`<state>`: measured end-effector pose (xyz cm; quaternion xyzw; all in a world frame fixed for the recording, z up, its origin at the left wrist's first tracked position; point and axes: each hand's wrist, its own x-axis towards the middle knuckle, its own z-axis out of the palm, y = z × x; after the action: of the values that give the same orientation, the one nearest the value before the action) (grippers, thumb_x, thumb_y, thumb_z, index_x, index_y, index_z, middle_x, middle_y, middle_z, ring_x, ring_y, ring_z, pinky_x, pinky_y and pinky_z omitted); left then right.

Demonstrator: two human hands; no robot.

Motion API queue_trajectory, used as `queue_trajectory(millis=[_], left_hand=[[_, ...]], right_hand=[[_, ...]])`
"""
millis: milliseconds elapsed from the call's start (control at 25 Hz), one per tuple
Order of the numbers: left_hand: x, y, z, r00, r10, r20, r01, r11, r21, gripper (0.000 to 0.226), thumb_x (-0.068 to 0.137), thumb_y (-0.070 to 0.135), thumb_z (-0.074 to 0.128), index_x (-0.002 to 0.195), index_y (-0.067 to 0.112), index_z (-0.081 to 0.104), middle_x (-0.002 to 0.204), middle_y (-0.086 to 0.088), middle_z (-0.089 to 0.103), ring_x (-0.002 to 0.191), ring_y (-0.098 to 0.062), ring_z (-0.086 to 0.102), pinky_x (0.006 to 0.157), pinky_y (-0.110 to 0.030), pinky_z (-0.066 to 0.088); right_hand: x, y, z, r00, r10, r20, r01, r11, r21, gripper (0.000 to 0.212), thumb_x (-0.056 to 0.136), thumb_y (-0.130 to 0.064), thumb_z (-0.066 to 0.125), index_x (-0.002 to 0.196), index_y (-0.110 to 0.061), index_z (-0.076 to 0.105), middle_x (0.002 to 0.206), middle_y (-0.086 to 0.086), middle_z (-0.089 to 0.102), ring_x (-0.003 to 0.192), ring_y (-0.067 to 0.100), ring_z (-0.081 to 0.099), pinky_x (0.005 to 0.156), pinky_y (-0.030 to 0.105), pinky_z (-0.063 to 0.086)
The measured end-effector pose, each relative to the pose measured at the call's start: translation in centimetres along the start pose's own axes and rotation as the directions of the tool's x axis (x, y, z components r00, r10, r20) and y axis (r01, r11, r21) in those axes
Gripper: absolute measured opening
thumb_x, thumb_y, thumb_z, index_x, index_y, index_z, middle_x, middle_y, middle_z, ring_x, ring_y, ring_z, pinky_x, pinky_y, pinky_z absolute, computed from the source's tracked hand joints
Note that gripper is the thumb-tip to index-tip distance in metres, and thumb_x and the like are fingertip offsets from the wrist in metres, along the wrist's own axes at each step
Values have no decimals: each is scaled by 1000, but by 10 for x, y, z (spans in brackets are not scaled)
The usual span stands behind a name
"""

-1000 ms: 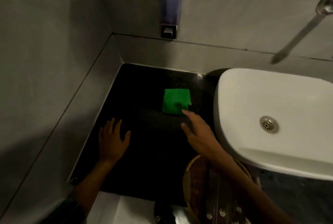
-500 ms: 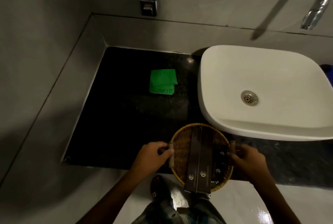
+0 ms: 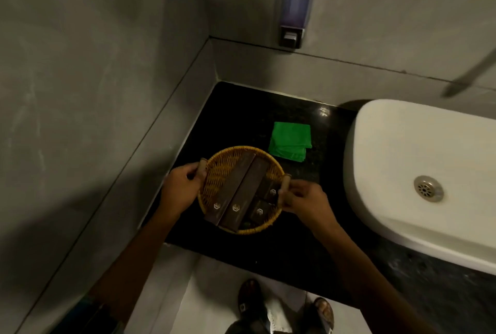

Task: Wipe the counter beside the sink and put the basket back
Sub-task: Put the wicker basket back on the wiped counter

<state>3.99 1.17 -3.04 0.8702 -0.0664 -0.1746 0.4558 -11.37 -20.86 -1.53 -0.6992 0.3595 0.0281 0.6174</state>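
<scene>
Head camera view, looking down at a black counter (image 3: pixel 236 118) set in a grey-walled corner, with my two bare arms reaching in from below. My left hand (image 3: pixel 180 190) is curled around the short wooden handle on the left side of a round woven basket (image 3: pixel 218 172), and my right hand (image 3: pixel 306 200) pinches the matching handle on its right side with the fingers (image 3: pixel 291 192) bent close together. I cannot tell whether the basket rests on the counter or hangs just above it; it sits over the front left part of the dark surface, near the left wall. Inside the basket lie two long dark brown boxes (image 3: pixel 243 191) side by side, running diagonally, with smaller dark packets (image 3: pixel 264 203) beside them, each marked with a small pale emblem. Just behind the basket, toward the back wall, a folded green cloth (image 3: pixel 291 143) lies flat on the counter, close to the basket's rim but apart from it. To the right stands a white sink (image 3: pixel 418 161) with a metal drain (image 3: pixel 428 188). A soap dispenser (image 3: pixel 294 0) is mounted on the back wall above the counter. Below the counter edge, my shoes (image 3: pixel 251 298) show on a pale floor
</scene>
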Motion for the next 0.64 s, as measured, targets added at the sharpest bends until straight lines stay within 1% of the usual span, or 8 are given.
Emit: queue_trajectory(millis=[80, 160, 240, 280, 360, 480, 560, 640], left_hand=[[13, -7, -7, 999, 8, -48, -4, 997, 83, 36, 91, 50, 52, 101, 22, 73, 88, -5, 75, 84, -25, 70, 73, -36, 58], [17, -17, -7, 999, 14, -45, -7, 989, 145, 35, 92, 48, 51, 101, 22, 73, 85, -5, 74, 82, -24, 69, 68, -29, 54], [17, -22, -4, 999, 11, -50, -4, 991, 134, 32, 92, 46, 53, 102, 22, 73, 84, -1, 73, 78, -18, 67, 68, -27, 53], [17, -22, -3, 997, 6, -71, 2, 992, 126, 33, 91, 47, 53, 99, 23, 73, 81, 4, 71, 72, -12, 63, 65, -23, 50], [18, -23, -2, 994, -9, -108, 19, 995, 95, 34, 90, 51, 52, 94, 24, 74, 72, 13, 66, 65, -4, 58, 61, -20, 44], [18, -25, 1, 994, -30, -103, 38, 996, 77, 28, 90, 48, 53, 88, 27, 72, 65, 20, 61, 62, -9, 63, 56, -22, 45], [16, -25, 2, 993, -30, -114, 41, 994, 102, 27, 91, 43, 56, 96, 23, 73, 65, 18, 61, 61, -9, 62, 55, -22, 43], [15, -21, 0, 994, -50, -96, 61, 991, 120, 29, 91, 43, 55, 104, 23, 72, 67, 14, 63, 67, -17, 65, 57, -23, 42]], right_hand=[[17, -4, 11, 996, 44, 72, -38, 996, -75, 9, 87, -19, 67, 81, -26, 68, 89, 9, 75, 83, 24, 73, 83, 46, 60], [36, -10, -2, 993, 86, 81, -63, 965, -254, 13, 86, -30, 67, 76, -24, 68, 82, 8, 74, 70, 18, 69, 76, 41, 59], [70, -28, -27, 989, -91, -121, 32, 907, -419, 21, 87, -36, 66, 78, -18, 71, 77, 8, 73, 59, 12, 64, 69, 38, 57], [92, -38, -40, 953, -219, -209, 90, 864, -496, 19, 88, -32, 66, 87, -14, 73, 83, 12, 74, 66, 15, 67, 71, 35, 55], [138, -60, -52, 934, -324, -151, 146, 731, -666, 25, 90, -19, 62, 112, -10, 68, 109, 21, 71, 99, 32, 67, 89, 40, 52], [190, -60, -43, 981, -164, 101, 163, 424, -891, 50, 93, -19, 52, 141, -14, 40, 143, 18, 46, 133, 36, 39, 108, 53, 33], [204, -56, -43, 991, -99, 95, 124, 358, -925, 60, 92, -27, 53, 146, -17, 31, 150, 14, 37, 138, 35, 30, 110, 56, 23], [207, -62, -50, 992, -107, 69, 102, 343, -934, 62, 83, -34, 63, 140, -19, 41, 146, 15, 41, 137, 35, 30, 110, 56, 22]])
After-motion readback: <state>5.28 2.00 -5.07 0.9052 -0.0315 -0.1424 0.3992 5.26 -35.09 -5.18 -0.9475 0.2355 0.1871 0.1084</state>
